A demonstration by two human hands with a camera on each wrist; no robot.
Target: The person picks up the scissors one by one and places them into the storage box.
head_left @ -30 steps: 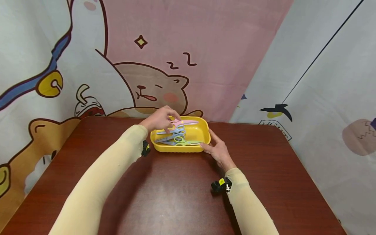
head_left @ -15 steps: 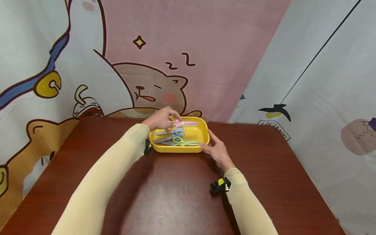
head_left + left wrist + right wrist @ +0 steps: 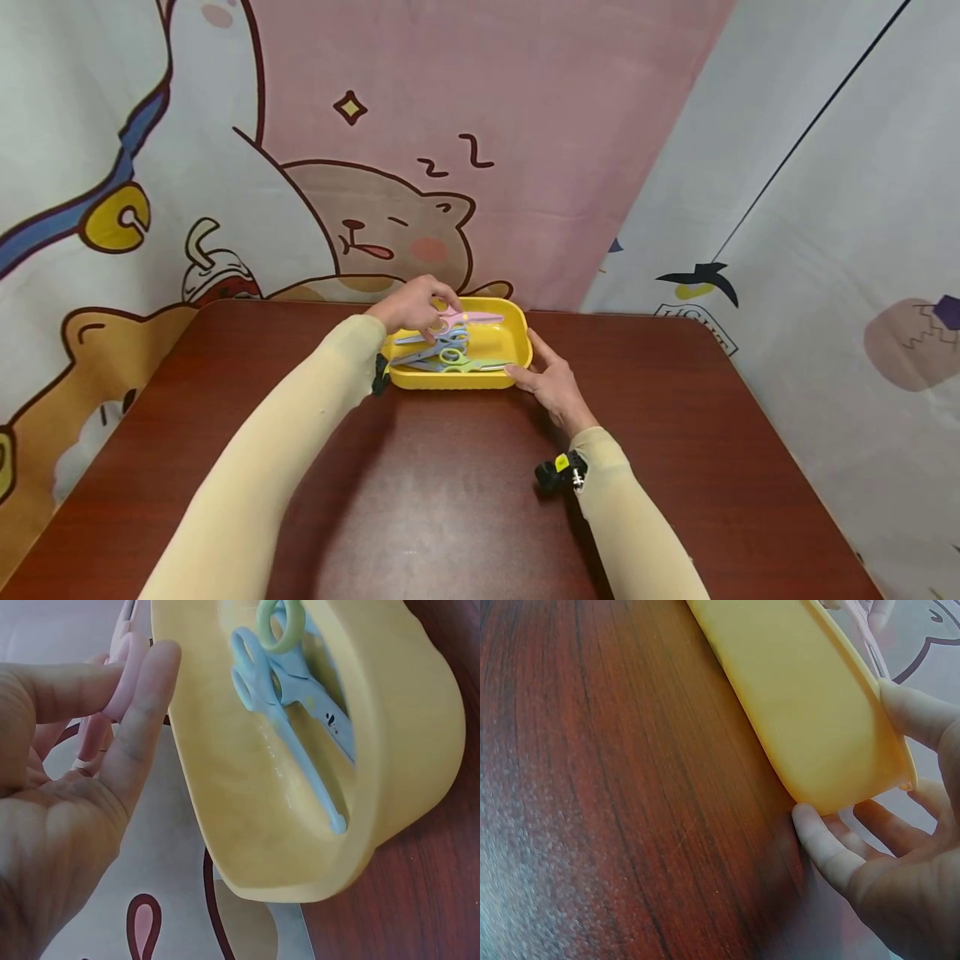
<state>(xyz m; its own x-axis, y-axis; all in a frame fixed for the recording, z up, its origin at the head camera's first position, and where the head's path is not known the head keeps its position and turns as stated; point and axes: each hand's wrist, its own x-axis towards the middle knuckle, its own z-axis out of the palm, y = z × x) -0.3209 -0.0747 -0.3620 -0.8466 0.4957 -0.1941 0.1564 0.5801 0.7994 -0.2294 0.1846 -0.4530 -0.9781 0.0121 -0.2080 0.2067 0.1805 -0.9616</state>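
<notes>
A yellow basket-like tray [image 3: 450, 381] stands at the far side of the table. My left hand [image 3: 414, 305] pinches a pair of pink scissors [image 3: 480, 317] by its handle loops, over the tray's far left part, blades pointing right. In the left wrist view, thumb and fingers close on the pink handle [image 3: 129, 675]. Inside the tray lie blue scissors [image 3: 289, 739] and green-handled scissors [image 3: 468, 364], partly overlapping. At the tray's right end my right hand [image 3: 557, 390] grips it, the thumb on the rim and the fingers against the outer wall [image 3: 817, 712].
The brown wooden table [image 3: 420, 483] spreads in front of the tray. Behind it hangs a cartoon-printed cloth [image 3: 555, 167], close to the table's back edge. Black wrist cameras are strapped to both wrists, the right one [image 3: 558, 472] jutting toward the table's middle.
The head view has shifted slightly, so the scene sits a little further left. Both hands keep their holds on the pink scissors and the tray.
</notes>
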